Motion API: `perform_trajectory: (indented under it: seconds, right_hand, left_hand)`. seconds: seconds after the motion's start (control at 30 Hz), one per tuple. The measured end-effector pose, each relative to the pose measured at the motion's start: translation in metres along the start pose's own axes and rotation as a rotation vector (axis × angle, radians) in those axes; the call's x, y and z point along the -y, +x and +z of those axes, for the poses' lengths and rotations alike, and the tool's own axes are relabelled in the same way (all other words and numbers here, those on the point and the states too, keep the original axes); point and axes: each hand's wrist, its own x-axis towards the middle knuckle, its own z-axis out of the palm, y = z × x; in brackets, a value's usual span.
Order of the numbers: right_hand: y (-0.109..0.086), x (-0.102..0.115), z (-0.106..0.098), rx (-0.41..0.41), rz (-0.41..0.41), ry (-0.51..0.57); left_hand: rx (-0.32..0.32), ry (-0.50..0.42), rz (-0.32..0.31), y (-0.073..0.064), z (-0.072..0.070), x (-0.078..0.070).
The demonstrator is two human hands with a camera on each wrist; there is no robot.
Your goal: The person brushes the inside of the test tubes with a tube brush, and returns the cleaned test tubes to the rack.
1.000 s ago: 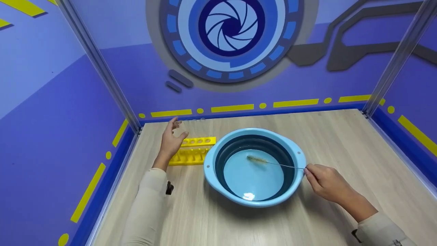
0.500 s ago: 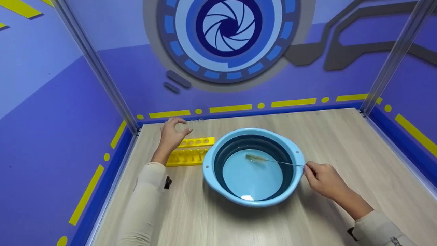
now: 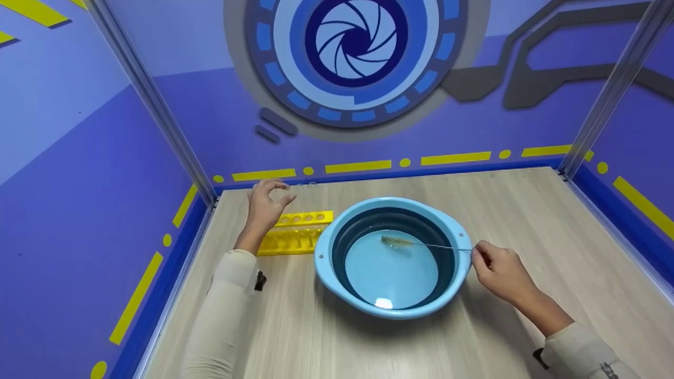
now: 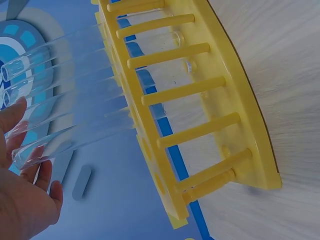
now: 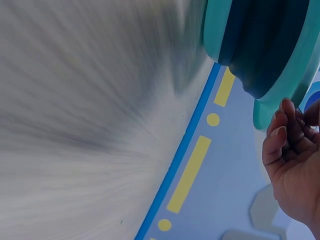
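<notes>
My left hand [image 3: 265, 205] is at the upper left, thumb and fingers curled round the mouth end of a clear test tube [image 4: 75, 137]. That tube still passes through the top of the yellow test tube rack [image 3: 292, 241]; in the left wrist view its lower end appears raised off the rack's base. Several other clear tubes stand in the rack beside it. On the right, my right hand [image 3: 503, 271] pinches the thin wire handle of a test tube brush [image 3: 397, 241]. The brush's bristles are inside the light-blue basin [image 3: 392, 313], and its wire crosses the basin's right rim.
The basin has dark collapsible walls and shallow water seems to cover its bottom. It sits on a wood-grain table [image 3: 295, 337], close against the rack's right end. Blue-purple panels [image 3: 210, 121] enclose the table at the back and both sides.
My left thumb and fingers have drawn closer together at the tube's mouth. My right hand has shifted up slightly with the brush handle, while the bristles stay in the basin.
</notes>
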Motion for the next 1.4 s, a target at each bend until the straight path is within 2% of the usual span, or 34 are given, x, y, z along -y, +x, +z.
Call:
perform_trajectory:
  seconds: [0.2, 0.4, 0.5, 0.7, 0.93, 1.2, 1.4]
  right_hand:
    - [0.001, 0.001, 0.0, 0.035, 0.009, 0.011]
    - [0.0, 0.0, 0.0, 0.034, 0.045, 0.057]
    - [0.0, -0.001, 0.0, 0.038, 0.044, 0.078]
    - [0.0, -0.002, -0.001, 0.035, 0.047, 0.125]
    - [0.0, -0.002, -0.002, 0.058, 0.102, 0.162]
    - [0.008, 0.002, 0.002, 0.036, 0.179, 0.064]
    - [0.02, 0.004, 0.001, 0.048, 0.199, 0.057]
  left_hand:
    - [-0.066, -0.055, 0.028, 0.001, -0.006, -0.007]
    - [-0.155, -0.141, 0.117, 0.002, -0.013, -0.021]
    - [-0.186, -0.191, 0.142, -0.001, -0.018, -0.029]
    - [-0.205, -0.213, 0.163, -0.007, -0.024, -0.046]
    - [-0.238, -0.231, 0.198, -0.015, -0.026, -0.062]
    - [-0.205, -0.245, 0.278, -0.032, -0.021, -0.071]
    - [-0.115, -0.237, 0.256, -0.043, -0.016, -0.078]
